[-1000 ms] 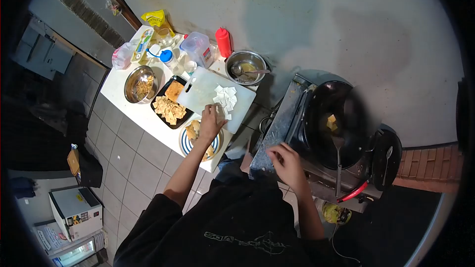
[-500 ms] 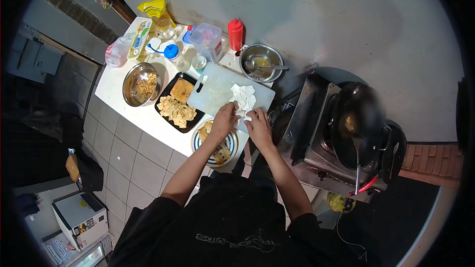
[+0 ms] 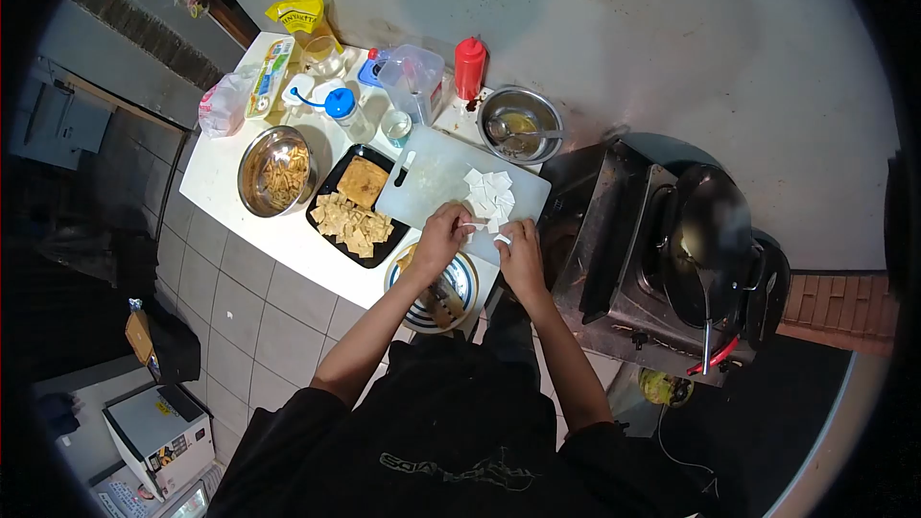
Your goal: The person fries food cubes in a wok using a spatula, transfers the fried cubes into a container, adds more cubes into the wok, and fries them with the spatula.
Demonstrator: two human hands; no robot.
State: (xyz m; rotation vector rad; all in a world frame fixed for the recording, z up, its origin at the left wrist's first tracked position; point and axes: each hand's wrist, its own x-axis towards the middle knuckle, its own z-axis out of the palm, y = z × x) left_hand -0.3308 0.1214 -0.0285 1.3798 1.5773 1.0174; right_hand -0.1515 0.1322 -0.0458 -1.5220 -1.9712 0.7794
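Observation:
On a translucent white cutting board [image 3: 422, 178] lies a loose pile of flat white pieces [image 3: 490, 194], roughly square. My left hand [image 3: 444, 238] is over the board's near edge, thumb and fingers pinched on a thin white strip [image 3: 476, 223]. Close by on the right, my right hand [image 3: 521, 257] is closed on a small white piece [image 3: 503, 239]. What the white material is, I cannot make out. Below my left forearm sits a blue-ringed plate [image 3: 467, 278] with brownish food, partly hidden by the arm.
Left of the board stand a black tray [image 3: 384, 247] of cut yellowish squares and a steel bowl [image 3: 251, 194] of strips. A steel bowl with spoon [image 3: 549, 115], red squeeze bottle [image 3: 469, 69] and blue-capped jar [image 3: 351, 117] are behind. A wok [image 3: 710, 269] sits on the right-hand stove.
The view has shifted slightly, so the table appears farther right. My hands have moved a little apart, and a thin white strip now shows at my left fingertips.

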